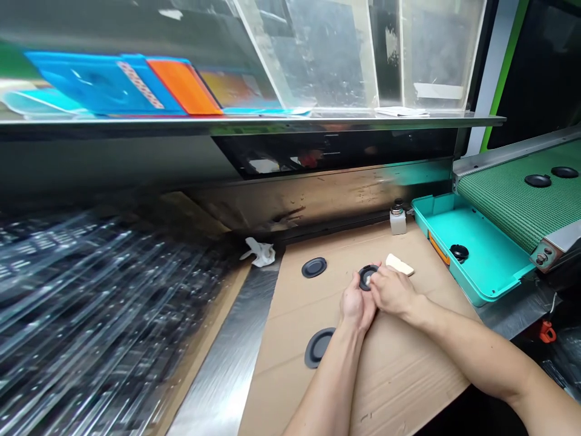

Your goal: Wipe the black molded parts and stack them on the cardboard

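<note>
My left hand [356, 304] grips a round black plastic part [366, 277] with a raised rim, held just above the cardboard. Bent over the same part, my right hand [391, 287] has its fingers closed, and a small pale bit shows at the fingertips; what it is cannot be made out. Behind the right hand lies a white folded pad [400, 264]. One black oval part [314, 267] rests on the cardboard to the left, and another black part [319, 347] lies nearer, partly covered by my left forearm.
Cardboard [290, 321] covers the worktop. At right are a teal tray [492, 257] with a black part [459, 252] inside and a green conveyor belt [508, 197] carrying black parts. A small bottle [398, 220] stands behind. Clear plastic trays [91, 327] fill the left; a metal shelf [272, 124] hangs above.
</note>
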Demonstrator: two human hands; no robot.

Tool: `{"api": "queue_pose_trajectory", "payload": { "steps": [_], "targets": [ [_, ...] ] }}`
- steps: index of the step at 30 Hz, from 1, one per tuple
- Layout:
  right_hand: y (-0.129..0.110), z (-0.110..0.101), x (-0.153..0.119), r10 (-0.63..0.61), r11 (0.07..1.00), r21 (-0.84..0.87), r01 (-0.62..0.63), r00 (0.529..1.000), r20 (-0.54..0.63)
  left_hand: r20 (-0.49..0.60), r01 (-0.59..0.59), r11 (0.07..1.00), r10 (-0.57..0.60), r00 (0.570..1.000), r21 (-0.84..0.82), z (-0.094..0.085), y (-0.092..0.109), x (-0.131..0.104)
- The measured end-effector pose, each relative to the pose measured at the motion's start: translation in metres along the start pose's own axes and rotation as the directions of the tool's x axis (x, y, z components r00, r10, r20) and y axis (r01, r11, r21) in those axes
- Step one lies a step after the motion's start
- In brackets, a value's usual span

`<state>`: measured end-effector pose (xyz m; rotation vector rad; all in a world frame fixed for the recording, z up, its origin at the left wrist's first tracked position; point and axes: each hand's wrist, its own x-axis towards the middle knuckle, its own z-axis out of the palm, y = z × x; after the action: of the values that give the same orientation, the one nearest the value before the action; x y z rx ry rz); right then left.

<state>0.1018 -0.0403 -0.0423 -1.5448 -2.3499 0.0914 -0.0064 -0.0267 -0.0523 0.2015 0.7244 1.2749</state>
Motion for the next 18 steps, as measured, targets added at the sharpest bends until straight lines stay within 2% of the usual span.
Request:
{"api": "queue_pose_trajectory", "payload": {
  "steps": [4,7,10,12,14,16,18],
  "targets": [
    [0.021,-0.021,0.001,0.159,0.987,-0.012,-0.16,0.985,-0.067,-0.029,-0.065,0.998,0.065,0.997,0.003,-0.004,0.012,0.002],
    [0.039,-0.035,0.003,0.27,0.962,0.004,-0.273,0.949,-0.16,-0.025,-0.046,0.999,0.046,0.999,0.001,-0.006,0.016,0.002],
    [0.052,-0.039,0.004,0.381,0.915,-0.091,-0.394,0.915,-0.13,-0.021,-0.021,1.0,0.021,1.0,0.0,-0.007,0.017,0.001],
    [0.055,-0.036,0.004,0.364,0.912,-0.152,-0.381,0.922,-0.129,-0.007,-0.022,1.0,0.022,1.0,0.005,-0.008,0.017,0.002],
    [0.052,-0.031,0.002,0.272,0.942,-0.169,-0.289,0.955,-0.119,0.009,-0.03,1.0,0.03,1.0,0.007,-0.009,0.017,0.002],
    [0.046,-0.025,0.001,0.19,0.967,-0.166,-0.195,0.981,-0.049,0.018,-0.037,0.999,0.036,0.999,0.003,-0.01,0.017,0.003],
    [0.041,-0.021,0.001,0.184,0.971,-0.155,-0.18,0.983,0.016,0.013,-0.042,0.999,0.042,0.999,-0.004,-0.009,0.017,0.004]
  ]
}}
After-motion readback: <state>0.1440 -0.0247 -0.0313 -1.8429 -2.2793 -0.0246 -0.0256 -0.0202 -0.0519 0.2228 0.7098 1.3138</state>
